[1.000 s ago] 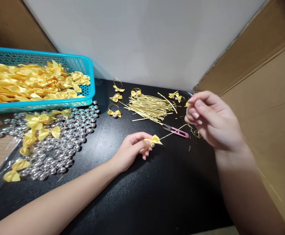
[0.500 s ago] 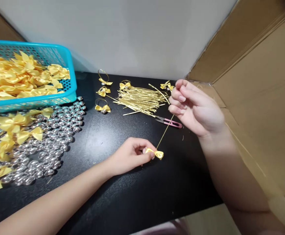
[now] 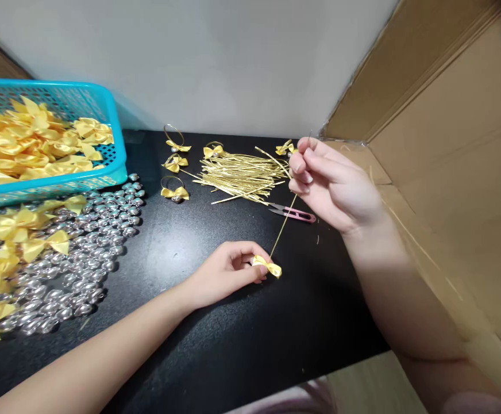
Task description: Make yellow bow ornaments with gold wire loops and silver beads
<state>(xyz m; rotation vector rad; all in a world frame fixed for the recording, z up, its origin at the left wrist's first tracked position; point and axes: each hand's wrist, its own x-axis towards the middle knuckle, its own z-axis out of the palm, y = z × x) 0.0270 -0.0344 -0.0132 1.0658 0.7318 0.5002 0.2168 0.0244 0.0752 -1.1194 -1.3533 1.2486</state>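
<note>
Low over the black table, my left hand [image 3: 228,273] pinches a small yellow ribbon bow [image 3: 273,268] between thumb and fingers. From the bow a thin gold cord [image 3: 283,227] runs taut, up and to the right, into my right hand [image 3: 326,181]. The fingers of that hand are closed on the cord, and a fine tip sticks up above them; whether it is a needle I cannot tell. Behind the cord lies a pair of pink thread snips [image 3: 297,215], blades pointing left. A pile of cut gold cords [image 3: 242,177] lies just beyond.
A turquoise basket [image 3: 119,144] of yellow bows stands at the back left. Before it spread many silver beads [image 3: 78,270] with loose bows [image 3: 46,246] on top. Several bows with looped cords [image 3: 175,193] lie near the white wall [image 3: 216,69]. Cardboard [image 3: 444,132] rises on the right.
The view has shifted slightly, so most things sit a little further left. Both hands keep their holds, the cord still stretched between them; the fine tip above my right fingers now shows.
</note>
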